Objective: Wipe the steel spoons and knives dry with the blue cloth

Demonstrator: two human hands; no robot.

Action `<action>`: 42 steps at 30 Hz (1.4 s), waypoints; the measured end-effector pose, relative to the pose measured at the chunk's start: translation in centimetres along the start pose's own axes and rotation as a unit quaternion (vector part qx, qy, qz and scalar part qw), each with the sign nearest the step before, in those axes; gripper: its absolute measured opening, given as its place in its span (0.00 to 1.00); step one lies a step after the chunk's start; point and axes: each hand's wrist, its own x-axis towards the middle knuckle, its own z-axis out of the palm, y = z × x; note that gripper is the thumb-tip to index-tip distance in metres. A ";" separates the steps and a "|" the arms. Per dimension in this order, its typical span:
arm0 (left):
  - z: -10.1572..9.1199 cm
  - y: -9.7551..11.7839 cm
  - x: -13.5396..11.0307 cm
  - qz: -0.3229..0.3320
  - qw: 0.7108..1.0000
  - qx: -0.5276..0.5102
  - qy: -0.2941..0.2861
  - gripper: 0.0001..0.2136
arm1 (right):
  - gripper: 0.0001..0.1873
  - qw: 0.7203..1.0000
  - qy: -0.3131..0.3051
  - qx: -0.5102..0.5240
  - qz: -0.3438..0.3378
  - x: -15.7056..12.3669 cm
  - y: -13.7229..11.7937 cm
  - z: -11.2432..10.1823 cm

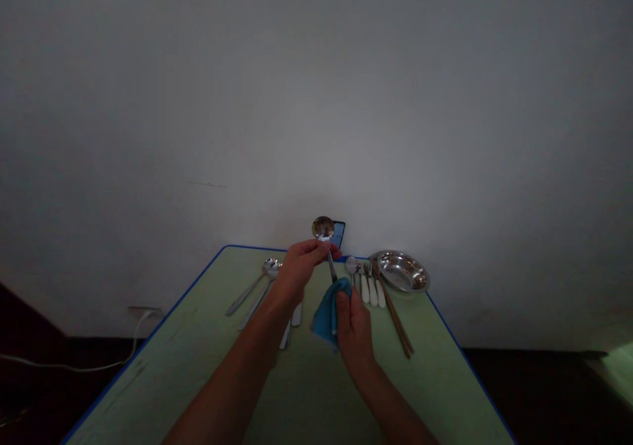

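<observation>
A shiny metal ladle is held up above the table, its round bowl at the top and its handle slanting down towards me. My left hand pinches the handle just below the bowl. Lower down, my right hand is closed on a blue cloth wrapped about the handle's lower part. The cloth hides some of the handle, and a loose corner hangs to the left.
Several metal spoons lie on the pale green table, left of my arms. On the right are white-handled forks, wooden chopsticks and a metal bowl. A phone leans against the wall behind.
</observation>
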 end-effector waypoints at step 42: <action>-0.1 -0.3 0.6 0.048 0.991 0.121 0.015 0.12 | 0.19 0.998 -0.021 -0.065 -0.005 -0.1 -0.4 -0.2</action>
